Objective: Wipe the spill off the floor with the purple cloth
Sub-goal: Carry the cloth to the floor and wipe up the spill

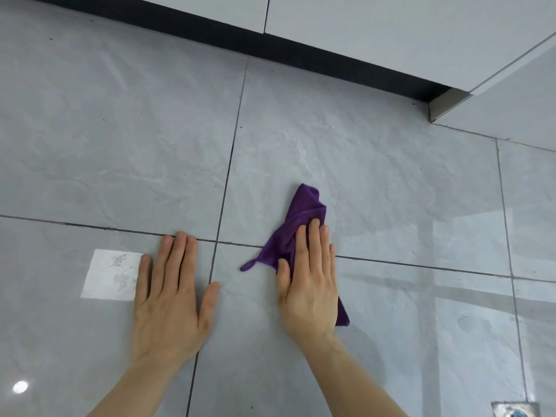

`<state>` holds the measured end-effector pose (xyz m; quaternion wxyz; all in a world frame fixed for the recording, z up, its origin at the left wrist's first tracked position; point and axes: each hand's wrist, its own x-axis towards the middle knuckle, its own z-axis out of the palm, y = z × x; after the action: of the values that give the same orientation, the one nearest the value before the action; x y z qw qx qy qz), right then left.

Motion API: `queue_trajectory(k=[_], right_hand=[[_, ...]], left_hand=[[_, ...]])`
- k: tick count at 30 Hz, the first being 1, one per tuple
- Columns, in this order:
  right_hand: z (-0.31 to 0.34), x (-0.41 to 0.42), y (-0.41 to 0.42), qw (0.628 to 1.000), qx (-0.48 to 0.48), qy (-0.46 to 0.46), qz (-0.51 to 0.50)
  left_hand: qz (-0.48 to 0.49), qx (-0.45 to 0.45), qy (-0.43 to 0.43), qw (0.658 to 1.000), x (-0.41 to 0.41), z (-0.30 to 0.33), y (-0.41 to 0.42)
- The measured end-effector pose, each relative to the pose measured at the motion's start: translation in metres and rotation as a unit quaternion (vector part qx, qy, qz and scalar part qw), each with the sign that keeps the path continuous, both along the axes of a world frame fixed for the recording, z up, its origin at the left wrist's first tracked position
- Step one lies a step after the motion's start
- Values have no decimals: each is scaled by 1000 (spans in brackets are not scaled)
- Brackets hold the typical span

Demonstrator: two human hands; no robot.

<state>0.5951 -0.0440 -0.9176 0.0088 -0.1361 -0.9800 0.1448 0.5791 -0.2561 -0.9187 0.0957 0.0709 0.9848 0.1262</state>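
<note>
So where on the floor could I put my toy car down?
Bare tile lies beyond both hands, up to the dark plinth, and right of the purple cloth. It is crowded low down: left hand, right hand, white paper napkin.
</note>
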Motion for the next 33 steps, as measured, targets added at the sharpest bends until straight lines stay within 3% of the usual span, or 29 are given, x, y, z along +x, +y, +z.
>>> queue_trajectory(k=[5,9,18,21,24,27,29,33], right_hand=[[4,13,1,1000,-16,-23,9],[18,14,9,996,-81,-30,31],[37,53,16,996,-68,53,-21],[73,34,37,979,-189,18,-68],[119,16,57,934,-338,-85,-82],[136,6,71,900,-400,-142,-99],[126,3,75,911,-371,-132,-121],[89,9,70,973,-153,2,-170]], left_hand=[[-2,-7,7,1000,0,0,2],[-1,-8,14,1000,1,-1,2],[-2,-7,36,999,2,-3,2],[-1,-2,40,999,2,-3,1],[0,-2,44,999,3,-3,1],[0,4,48,999,3,-2,1],[-2,4,42,999,3,-1,1],[-2,-4,39,999,1,-2,0]])
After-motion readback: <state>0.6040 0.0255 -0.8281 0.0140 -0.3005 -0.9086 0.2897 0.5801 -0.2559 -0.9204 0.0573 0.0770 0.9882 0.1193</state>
